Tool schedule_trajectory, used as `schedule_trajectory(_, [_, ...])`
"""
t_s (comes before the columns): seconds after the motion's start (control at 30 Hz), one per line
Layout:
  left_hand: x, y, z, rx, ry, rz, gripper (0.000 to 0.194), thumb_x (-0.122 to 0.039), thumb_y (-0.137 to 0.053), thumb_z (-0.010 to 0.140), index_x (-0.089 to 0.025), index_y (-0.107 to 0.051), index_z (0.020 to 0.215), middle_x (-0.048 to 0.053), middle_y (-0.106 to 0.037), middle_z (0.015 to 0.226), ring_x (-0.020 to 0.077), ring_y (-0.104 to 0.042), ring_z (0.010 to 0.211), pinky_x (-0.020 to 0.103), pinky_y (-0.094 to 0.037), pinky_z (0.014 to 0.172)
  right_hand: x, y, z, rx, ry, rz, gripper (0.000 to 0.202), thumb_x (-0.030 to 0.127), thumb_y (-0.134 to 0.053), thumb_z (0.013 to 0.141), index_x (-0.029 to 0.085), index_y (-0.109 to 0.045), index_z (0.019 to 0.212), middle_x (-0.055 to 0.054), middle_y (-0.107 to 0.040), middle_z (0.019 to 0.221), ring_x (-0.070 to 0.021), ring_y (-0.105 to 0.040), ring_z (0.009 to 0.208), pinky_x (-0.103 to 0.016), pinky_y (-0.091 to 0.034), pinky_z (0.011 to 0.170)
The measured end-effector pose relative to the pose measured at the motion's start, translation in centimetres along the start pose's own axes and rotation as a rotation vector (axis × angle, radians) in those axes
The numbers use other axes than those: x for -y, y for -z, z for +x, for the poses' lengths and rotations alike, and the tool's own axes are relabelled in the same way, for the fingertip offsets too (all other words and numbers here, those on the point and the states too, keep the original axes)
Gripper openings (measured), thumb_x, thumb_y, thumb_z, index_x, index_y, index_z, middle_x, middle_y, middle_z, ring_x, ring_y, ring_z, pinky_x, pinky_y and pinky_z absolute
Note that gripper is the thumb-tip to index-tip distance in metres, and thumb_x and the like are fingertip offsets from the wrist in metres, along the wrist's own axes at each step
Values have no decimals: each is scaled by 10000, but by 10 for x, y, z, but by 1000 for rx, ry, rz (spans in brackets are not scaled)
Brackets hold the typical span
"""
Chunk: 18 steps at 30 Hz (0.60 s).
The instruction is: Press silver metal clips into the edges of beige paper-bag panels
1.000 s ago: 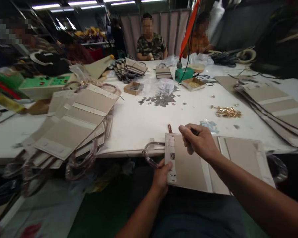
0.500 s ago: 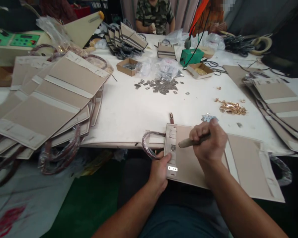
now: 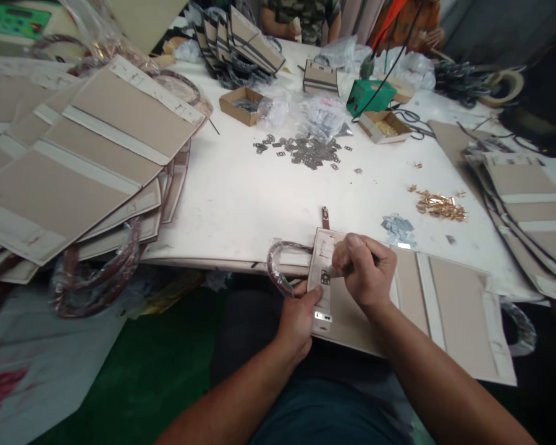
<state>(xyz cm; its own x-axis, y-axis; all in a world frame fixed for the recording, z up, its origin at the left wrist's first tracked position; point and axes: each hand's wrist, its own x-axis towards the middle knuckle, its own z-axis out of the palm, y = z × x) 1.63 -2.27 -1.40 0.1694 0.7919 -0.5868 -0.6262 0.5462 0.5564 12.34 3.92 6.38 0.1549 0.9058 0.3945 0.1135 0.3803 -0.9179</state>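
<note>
Gripping a blurred, stick-shaped tool (image 3: 335, 271), the curled right hand (image 3: 367, 267) holds its tip beside a small dark metal plate (image 3: 325, 277) on the flat beige panel (image 3: 359, 315); left hand (image 3: 298, 316) pinches that panel's edge, thumb uppermost, at the white tabletop (image 3: 231, 210) front. Judged risk: weak pinch lets panel shift, tip skids onto thumb.

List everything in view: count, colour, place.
Panel: one, beige, near edge
Tool: one, colour unclear, right hand
Handles: two, dark, panel's ends
Stacked panels: several, beige, left, right, back
Dark plates: many, grey, centre
Pale plates: many, bluish, beyond panel
Metal pieces: many, gold, right
Open boxes: two, brown, back
Device: one, green, back
Plastic bags: several, clear, back
Tape roll: one, cream, back right
Co-workers: two, camouflage and orange, back
Table: one, white, centre
Left hand: one, on panel
Right hand: one, gripping tool
</note>
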Motion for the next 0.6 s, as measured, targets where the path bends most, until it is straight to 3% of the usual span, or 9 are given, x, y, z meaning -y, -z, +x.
schedule_trajectory(0.17, [-2, -2, -2, 11, 2, 24, 390, -387, -872, 667, -128, -786, 946, 70, -768, 770, 205, -702, 675, 296, -534, 672, 21, -14, 7, 42, 115, 55, 513, 408, -635, 1020, 233, -491, 560, 29, -471, 531, -123, -461, 465, -287, -375, 460])
schedule_trajectory(0.3, [0, -1, 0, -8, -32, 5, 379, -395, -890, 651, -134, -786, 904, 58, -746, 743, 197, -688, 676, 286, -520, 666, 17, -7, 5, 252, 30, -114, 567, 459, -619, 1028, 222, -496, 528, 12, -497, 531, -123, -453, 498, -292, -357, 495])
schedule_trajectory(0.37, [2, 1, 1, -9, -15, -4, 394, -400, -890, 650, -134, -793, 923, 67, -755, 760, 210, -698, 690, 302, -531, 686, 11, 2, 3, 216, -20, -166, 552, 428, -620, 1029, 221, -505, 531, 10, -501, 534, -124, -450, 502, -293, -354, 498])
schedule_trajectory(0.47, [3, 2, 3, 8, -3, 7, 407, -398, -886, 660, -132, -799, 956, 85, -779, 808, 228, -715, 715, 320, -543, 706, 7, 7, -1, 55, 15, -43, 515, 440, -626, 1018, 241, -507, 559, 20, -478, 542, -133, -447, 477, -302, -363, 477])
schedule_trajectory(0.6, [0, 1, 1, -5, -28, 33, 363, -382, -880, 663, -135, -797, 915, 88, -790, 834, 216, -716, 716, 297, -535, 684, 1, 4, -7, 93, 46, -29, 523, 472, -590, 1030, 240, -507, 569, 20, -499, 547, -138, -467, 500, -304, -396, 514])
